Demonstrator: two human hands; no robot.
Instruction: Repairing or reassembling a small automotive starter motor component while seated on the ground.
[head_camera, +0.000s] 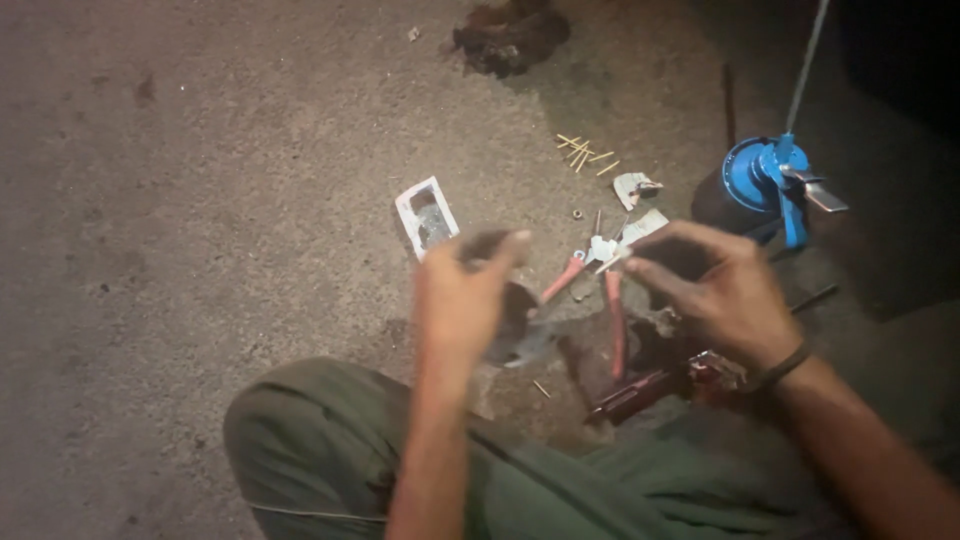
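I am sitting on the bare ground (200, 200) with my knee (320, 430) drawn up, so both hands work just above the clutter in front of me. My left hand (462, 300) is raised with the fingers curled round a small dark part (487, 245), thumb and fingertips closed on it; the hand is blurred, so I cannot say what the part is. My right hand (715, 290) is bent at the wrist, fingers drawn together toward the tip of a thin pale piece (612, 258), though whether I actually pinch it or only touch it I cannot tell.

The red-handled pliers (590, 290) lie on the ground between my hands, near enough to grab (which is likely why they are there). A white packet (426, 215) lies just beyond my left hand, and a few short yellowish sticks (585, 152) sit scattered farther out. A blue round machine part (765, 180) stands off to the right, its rod running out of the top edge. Under my right wrist a dark red tool (650, 388) is half hidden. The dark heap (510, 35) at the top is too dim to name.
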